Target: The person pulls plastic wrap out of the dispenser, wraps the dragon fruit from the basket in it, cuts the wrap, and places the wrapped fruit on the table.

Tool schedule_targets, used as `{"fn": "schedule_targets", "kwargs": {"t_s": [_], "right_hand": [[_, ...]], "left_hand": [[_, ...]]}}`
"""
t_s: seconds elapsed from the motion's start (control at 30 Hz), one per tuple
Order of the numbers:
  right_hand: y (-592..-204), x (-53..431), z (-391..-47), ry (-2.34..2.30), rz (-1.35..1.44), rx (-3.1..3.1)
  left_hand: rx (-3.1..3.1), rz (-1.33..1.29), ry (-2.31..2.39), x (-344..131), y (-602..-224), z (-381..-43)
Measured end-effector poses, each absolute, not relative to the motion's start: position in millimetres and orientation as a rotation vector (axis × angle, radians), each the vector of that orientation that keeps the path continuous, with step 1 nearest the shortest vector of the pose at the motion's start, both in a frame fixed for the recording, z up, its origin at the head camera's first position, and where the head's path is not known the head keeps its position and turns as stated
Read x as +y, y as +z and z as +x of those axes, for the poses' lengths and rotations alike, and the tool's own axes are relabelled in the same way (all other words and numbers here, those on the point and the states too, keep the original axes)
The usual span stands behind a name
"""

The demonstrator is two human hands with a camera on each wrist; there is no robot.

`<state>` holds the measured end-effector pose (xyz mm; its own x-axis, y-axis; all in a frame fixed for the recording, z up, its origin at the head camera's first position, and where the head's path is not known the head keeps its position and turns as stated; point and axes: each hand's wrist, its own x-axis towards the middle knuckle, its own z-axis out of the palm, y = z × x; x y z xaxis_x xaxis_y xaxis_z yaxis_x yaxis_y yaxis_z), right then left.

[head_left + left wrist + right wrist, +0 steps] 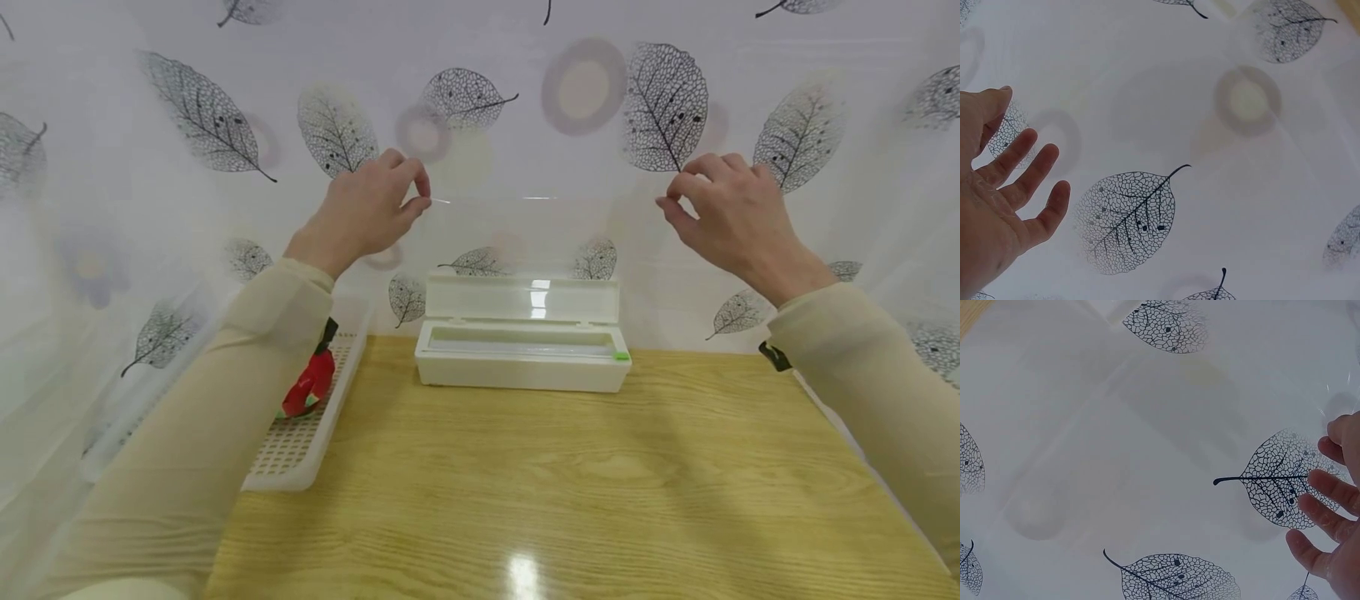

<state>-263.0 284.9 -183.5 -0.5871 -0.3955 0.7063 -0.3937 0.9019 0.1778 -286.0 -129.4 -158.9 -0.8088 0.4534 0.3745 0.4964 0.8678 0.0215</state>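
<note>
A sheet of clear cling film (540, 199) stretches between my raised hands in the head view, its upper edge showing as thin glints. My left hand (375, 200) pinches one end between thumb and index finger. At the other end my right hand (731, 208) pinches with thumb and index finger. In both wrist views, the other fingers of the left hand (1013, 175) and right hand (1335, 506) spread loosely. Below the film stands a white cling film dispenser box (522, 369), lid (487, 298) raised, with a green slider (621, 356) at its right end.
On the left a white perforated basket (300, 475) holds a red item (311, 385) with green at its edge, partly hidden by my left sleeve. The wood-grain table (540, 467) meets a leaf-patterned curtain (495, 42) at the back.
</note>
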Motion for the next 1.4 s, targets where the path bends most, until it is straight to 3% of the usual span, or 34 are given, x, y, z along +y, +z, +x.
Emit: {"fn": "schedule_targets", "kwargs": {"t_s": [1.4], "right_hand": [[-174,285,-264,-0.027,0.597,-2.141]], "left_hand": [[-2.662,-0.697,-0.172,-129,-147,-288]]}}
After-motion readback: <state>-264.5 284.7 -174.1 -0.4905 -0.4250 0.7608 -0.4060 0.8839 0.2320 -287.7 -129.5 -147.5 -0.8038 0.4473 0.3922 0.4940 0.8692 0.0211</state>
